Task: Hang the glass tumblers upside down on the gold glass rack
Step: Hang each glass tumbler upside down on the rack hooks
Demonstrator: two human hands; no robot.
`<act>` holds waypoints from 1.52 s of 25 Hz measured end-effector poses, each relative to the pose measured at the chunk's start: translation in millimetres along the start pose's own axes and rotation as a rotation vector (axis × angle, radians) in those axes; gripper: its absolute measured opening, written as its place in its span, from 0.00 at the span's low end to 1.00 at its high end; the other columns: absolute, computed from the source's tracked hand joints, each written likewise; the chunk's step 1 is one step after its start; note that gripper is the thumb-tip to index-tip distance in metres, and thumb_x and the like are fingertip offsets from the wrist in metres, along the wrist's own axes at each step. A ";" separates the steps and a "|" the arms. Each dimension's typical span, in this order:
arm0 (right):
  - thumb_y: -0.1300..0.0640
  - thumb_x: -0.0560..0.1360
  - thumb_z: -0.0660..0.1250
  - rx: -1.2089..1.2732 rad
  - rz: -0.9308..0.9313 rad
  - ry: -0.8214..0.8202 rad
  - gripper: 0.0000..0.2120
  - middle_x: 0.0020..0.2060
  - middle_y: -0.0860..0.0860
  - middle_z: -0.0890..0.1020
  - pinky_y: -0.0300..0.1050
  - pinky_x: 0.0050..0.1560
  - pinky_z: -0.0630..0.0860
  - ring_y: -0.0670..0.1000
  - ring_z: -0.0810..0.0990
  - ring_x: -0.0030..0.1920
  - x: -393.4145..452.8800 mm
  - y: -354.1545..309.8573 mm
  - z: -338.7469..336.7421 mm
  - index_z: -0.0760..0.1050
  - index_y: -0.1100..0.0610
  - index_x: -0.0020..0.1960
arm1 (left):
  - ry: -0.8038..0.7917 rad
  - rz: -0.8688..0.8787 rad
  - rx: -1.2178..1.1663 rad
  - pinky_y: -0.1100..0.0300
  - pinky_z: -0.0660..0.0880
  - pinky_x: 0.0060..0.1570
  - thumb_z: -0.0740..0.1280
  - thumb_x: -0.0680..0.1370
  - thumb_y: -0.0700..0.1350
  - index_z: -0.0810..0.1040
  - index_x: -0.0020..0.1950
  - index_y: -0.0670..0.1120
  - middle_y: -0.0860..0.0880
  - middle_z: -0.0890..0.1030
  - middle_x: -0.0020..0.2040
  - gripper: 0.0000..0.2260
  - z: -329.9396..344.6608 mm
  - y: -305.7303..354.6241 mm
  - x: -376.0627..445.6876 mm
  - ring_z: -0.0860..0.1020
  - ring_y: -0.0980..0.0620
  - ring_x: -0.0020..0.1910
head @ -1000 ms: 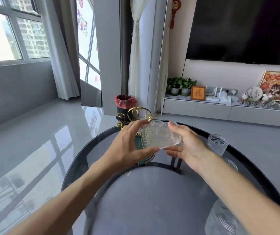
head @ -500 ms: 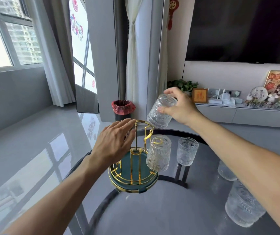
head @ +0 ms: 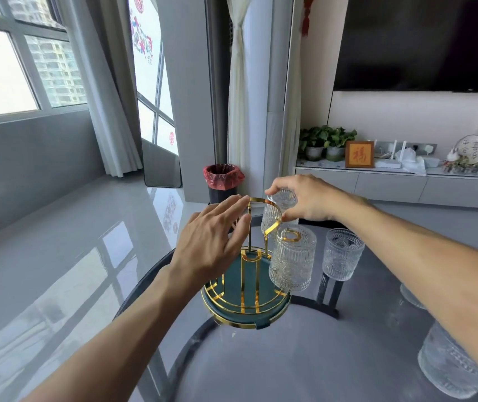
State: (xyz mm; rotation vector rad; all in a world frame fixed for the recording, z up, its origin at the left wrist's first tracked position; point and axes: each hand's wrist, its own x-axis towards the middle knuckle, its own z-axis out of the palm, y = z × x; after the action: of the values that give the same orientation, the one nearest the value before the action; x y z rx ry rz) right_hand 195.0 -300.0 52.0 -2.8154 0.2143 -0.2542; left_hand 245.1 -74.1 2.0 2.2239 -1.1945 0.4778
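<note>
Gripping a ribbed tumbler from above, upside down, at the far side of the rack: right hand, fingers curled round the base, thumb down by the gold loop. Held the glass just behind the rack's top arch, touching or nearly so; could not tell whether already seated on a peg. Hovered spread and flat at the left of the arch, left hand, fingertips brushing the gold wire, holding nothing. Hung already, mouth down on the right-hand peg, a second tumbler, gold ring showing through its base. Stood just right of the rack, apart from it, a third glass. Sat on the round dark glass table, rack with teal tray and gold rim. Showed at the near right edge, partly behind the right forearm, one more glass.
</note>
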 end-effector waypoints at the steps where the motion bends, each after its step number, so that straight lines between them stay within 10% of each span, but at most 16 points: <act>1: 0.54 0.64 0.80 -0.026 0.003 -0.031 0.28 0.60 0.53 0.79 0.50 0.55 0.73 0.55 0.77 0.58 1.8 0.3 3.1 0.76 0.45 0.61 | 0.001 -0.005 -0.006 0.50 0.68 0.67 0.49 0.82 0.58 0.69 0.76 0.53 0.52 0.71 0.75 0.25 0.3 -0.2 -0.3 0.70 0.51 0.73; 10: 0.64 0.65 0.77 0.038 0.145 -0.152 0.19 0.62 0.52 0.77 0.51 0.55 0.74 0.56 0.75 0.58 18.6 1.3 13.9 0.73 0.43 0.43 | -0.014 -0.041 -0.065 0.49 0.67 0.69 0.49 0.82 0.58 0.69 0.76 0.55 0.54 0.69 0.76 0.24 1.0 3.7 -0.8 0.68 0.51 0.73; 17: 0.60 0.78 0.64 0.232 0.168 0.056 0.17 0.73 0.51 0.70 0.42 0.65 0.60 0.54 0.66 0.73 -55.3 -4.8 0.4 0.79 0.48 0.63 | -0.174 -0.163 -0.065 0.39 0.52 0.75 0.51 0.82 0.60 0.57 0.80 0.55 0.52 0.55 0.81 0.26 -1.5 15.7 -0.6 0.53 0.47 0.80; 23: 0.57 0.75 0.67 0.322 0.213 0.005 0.12 0.55 0.55 0.85 0.53 0.61 0.75 0.53 0.82 0.55 -210.0 -11.7 -5.2 0.83 0.46 0.55 | 0.007 -0.186 -0.231 0.50 0.59 0.74 0.61 0.78 0.56 0.63 0.78 0.47 0.47 0.66 0.78 0.30 9.8 97.1 -83.7 0.62 0.47 0.76; 29: 0.57 0.76 0.68 0.376 0.314 -0.102 0.10 0.47 0.43 0.85 0.39 0.48 0.74 0.37 0.80 0.44 -318.9 1.8 6.5 0.84 0.48 0.55 | -0.460 -0.043 -0.513 0.75 0.55 0.63 0.69 0.73 0.47 0.65 0.77 0.48 0.49 0.70 0.74 0.33 51.0 195.1 -195.2 0.66 0.51 0.72; 35: 0.46 0.77 0.60 0.194 0.659 -0.101 0.13 0.39 0.52 0.83 0.44 0.27 0.80 0.51 0.84 0.26 -357.6 12.1 20.6 0.78 0.52 0.46 | -0.542 -0.032 -0.535 0.50 0.68 0.68 0.77 0.67 0.55 0.51 0.81 0.51 0.49 0.71 0.73 0.50 76.0 249.3 -209.9 0.70 0.45 0.69; 38: 0.44 0.80 0.56 0.539 0.788 -0.200 0.17 0.53 0.55 0.79 0.43 0.23 0.77 0.57 0.85 0.28 -368.3 13.6 23.3 0.75 0.55 0.56 | -0.420 -0.102 -0.476 0.59 0.70 0.61 0.77 0.65 0.57 0.61 0.77 0.51 0.51 0.77 0.65 0.45 79.8 260.1 -206.0 0.75 0.47 0.62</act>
State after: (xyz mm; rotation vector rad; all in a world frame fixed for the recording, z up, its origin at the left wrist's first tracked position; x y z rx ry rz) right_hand -160.5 -242.2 -29.8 -2.0155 0.9980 0.1365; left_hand -81.2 -107.6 -92.3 1.9950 -1.2301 -0.3086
